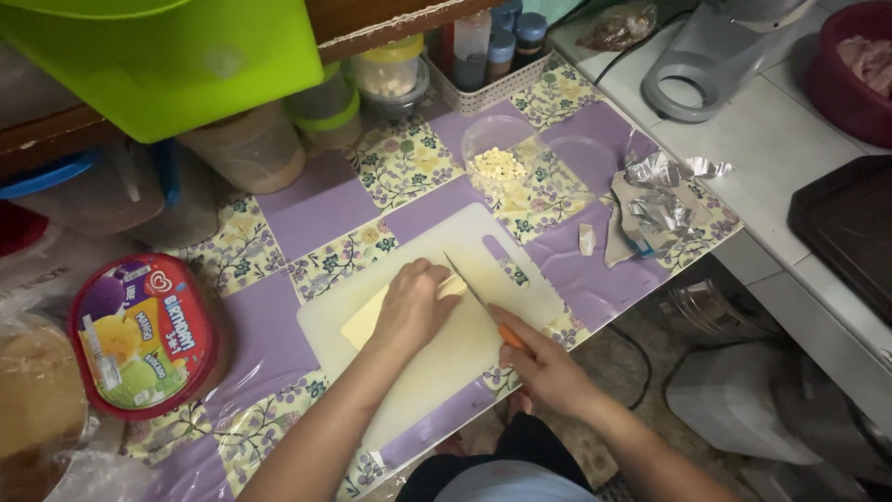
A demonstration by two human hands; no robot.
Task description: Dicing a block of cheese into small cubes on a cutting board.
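Note:
A pale yellow block of cheese (364, 321) lies on a white cutting board (437, 372) on the purple floral tablecloth. My left hand (413, 307) presses down on the block, covering most of it. My right hand (544, 367) grips a knife with an orange handle (511, 336); its thin blade (463, 277) points up and away, resting against the right end of the block beside my left fingers. A clear plastic tub (499, 158) holding small cheese cubes stands beyond the board.
A clear lid (583, 158), crumpled foil wrapper (662, 200) and a small cheese scrap (586, 239) lie to the right. A red-rimmed ice cream tub (141, 335) sits left. Jars, a green container (186, 56) and a spice basket (483, 88) line the back. A dark tray (850, 223) is far right.

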